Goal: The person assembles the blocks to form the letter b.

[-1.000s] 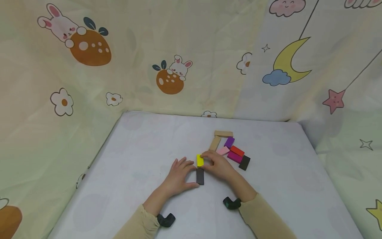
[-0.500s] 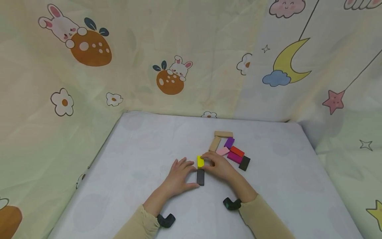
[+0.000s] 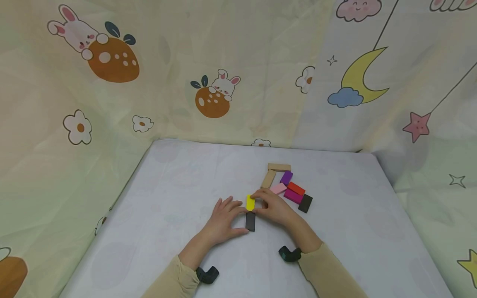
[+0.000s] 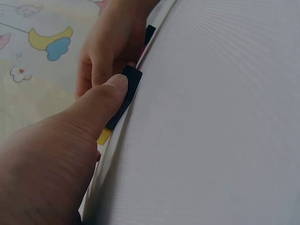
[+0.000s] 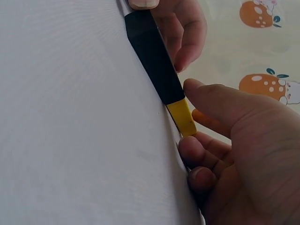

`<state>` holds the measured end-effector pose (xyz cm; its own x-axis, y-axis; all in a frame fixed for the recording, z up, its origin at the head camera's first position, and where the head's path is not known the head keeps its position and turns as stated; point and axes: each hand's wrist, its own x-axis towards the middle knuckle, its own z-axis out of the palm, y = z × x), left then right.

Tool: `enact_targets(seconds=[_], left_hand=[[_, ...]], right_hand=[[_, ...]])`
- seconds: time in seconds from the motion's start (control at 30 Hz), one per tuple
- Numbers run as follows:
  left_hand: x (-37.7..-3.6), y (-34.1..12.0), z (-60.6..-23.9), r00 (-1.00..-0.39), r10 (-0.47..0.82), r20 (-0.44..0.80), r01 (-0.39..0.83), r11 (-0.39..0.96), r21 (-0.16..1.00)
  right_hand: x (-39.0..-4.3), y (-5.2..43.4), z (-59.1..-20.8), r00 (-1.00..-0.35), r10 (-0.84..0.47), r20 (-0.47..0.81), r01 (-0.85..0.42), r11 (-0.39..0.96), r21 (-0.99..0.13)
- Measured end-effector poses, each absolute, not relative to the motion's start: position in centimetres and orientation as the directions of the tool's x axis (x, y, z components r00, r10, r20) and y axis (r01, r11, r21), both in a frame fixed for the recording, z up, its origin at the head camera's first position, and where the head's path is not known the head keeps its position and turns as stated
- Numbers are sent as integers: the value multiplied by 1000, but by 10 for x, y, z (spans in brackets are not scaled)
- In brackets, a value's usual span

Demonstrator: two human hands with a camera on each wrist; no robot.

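Fabric backdrop (image 3: 238,70) printed with rabbits, moon and stars is the largest item I see; it encloses the white table (image 3: 167,194) on three sides.

I read both hands near the table's middle. Left hand (image 3: 223,219): fingers extended toward the yellow block, thumb tip pressed against the near end of the dark grey block (image 3: 250,221). The left wrist view confirms the thumb contact; the fingers are not wrapped round either block. Right hand (image 3: 273,207): fingers loosely bent and laid along the right side of the yellow block (image 3: 250,202), thumb at the junction of the two blocks. I cannot tell whether this is a true pinch or only contact.

Block positions: the yellow block lies flat on the table, directly beyond the dark grey block, the two end to end and touching, as the right wrist view shows.

Beyond and right of the right hand I see a loose cluster: two tan blocks (image 3: 278,167), a purple block (image 3: 286,177), a pink block (image 3: 278,188), a red block (image 3: 296,188), a magenta block (image 3: 292,196) and a black block (image 3: 305,203).
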<state>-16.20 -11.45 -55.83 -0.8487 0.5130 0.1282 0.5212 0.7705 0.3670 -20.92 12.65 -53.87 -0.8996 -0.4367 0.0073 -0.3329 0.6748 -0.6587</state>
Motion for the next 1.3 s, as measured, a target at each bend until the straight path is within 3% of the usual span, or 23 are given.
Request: enact_targets(seconds=[0.3, 1.03, 1.3], left_hand=[[-162, -115, -558, -833, 527, 171, 551, 760, 345], [-162, -116, -556, -821, 555, 136, 565, 753, 339], [-162, -116, -556, -818, 562, 120, 567, 757, 325]], right_hand=[[-209, 126, -540, -895, -447, -13, -334, 687, -645], [-209, 126, -540, -876, -482, -21, -378, 712, -592], [-209, 127, -538, -887, -460, -50, -330, 705, -627]])
